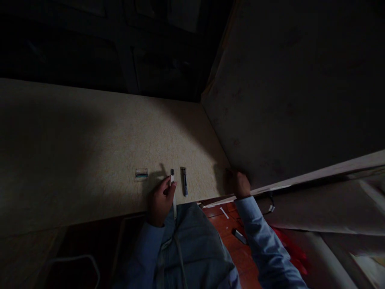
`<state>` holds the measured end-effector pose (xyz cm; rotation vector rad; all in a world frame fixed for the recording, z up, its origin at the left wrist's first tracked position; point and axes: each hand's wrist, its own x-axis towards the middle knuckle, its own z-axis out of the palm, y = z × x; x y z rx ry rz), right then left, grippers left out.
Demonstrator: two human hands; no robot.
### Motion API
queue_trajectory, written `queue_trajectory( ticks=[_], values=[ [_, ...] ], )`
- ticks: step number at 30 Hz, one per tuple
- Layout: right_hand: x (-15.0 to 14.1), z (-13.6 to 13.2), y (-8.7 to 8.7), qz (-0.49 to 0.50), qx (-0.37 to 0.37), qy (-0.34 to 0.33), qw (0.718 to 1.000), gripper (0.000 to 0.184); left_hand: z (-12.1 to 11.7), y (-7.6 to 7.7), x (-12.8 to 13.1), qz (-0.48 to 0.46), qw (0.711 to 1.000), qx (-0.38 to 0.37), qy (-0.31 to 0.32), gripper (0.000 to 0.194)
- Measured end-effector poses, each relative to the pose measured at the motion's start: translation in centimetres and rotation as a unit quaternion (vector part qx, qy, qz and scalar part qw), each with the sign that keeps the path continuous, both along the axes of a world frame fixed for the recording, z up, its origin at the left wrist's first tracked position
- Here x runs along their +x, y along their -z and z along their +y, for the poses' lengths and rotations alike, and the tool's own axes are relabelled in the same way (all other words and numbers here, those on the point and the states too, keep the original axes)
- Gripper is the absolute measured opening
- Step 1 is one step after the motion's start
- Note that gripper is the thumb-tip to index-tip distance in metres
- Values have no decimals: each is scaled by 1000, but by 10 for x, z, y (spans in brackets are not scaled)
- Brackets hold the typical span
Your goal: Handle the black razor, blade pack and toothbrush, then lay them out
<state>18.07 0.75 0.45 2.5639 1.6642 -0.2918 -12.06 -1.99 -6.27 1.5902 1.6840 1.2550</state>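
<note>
White cable (pixel 175 206), pinched near its grey-tipped end (looks like a plug, too dim to confirm) in left hand (pixel 161 202) over tabletop's (pixel 120 136) near edge. Razor (pixel 185 182) lies just right, clear cartridge case (pixel 141 174) left. Right hand (pixel 240 184) curled by the wall (pixel 270 120), can't tell if gripping.

A slim white stick (pixel 172 177) with a dark grey tip is pinched between the thumb and fingers of the left hand (pixel 161 201), tip pointing away from the wearer. Just right of that hand, a razor (pixel 185 182) with a dark blue handle lies flat, head farthest out. Left of the hand sits a small clear case (pixel 141 174) with a teal strip inside.
</note>
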Motion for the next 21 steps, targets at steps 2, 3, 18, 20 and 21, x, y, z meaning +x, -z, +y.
queue_trajectory(
  ticks=[2, 3, 18, 20, 21],
  values=[
    [-2, 0, -2, 4, 3, 10, 1000, 38, 0, 0, 0, -3, 1000, -4, 5, 46],
    [-3, -1, -2, 5, 5, 13, 1000, 39, 0, 0, 0, -4, 1000, -4, 6, 46],
    [-82, -46, 37, 306, 223, -201, 903, 31, -1, 1, 1, -14, 999, -33, 28, 48],
    [-96, -41, 36, 324, 216, -220, 894, 30, -1, -2, 0, 4, 999, -37, 30, 47],
    [-102, -38, 34, 329, 212, -228, 892, 30, 0, -4, 0, 15, 999, -41, 30, 45]
  ],
)
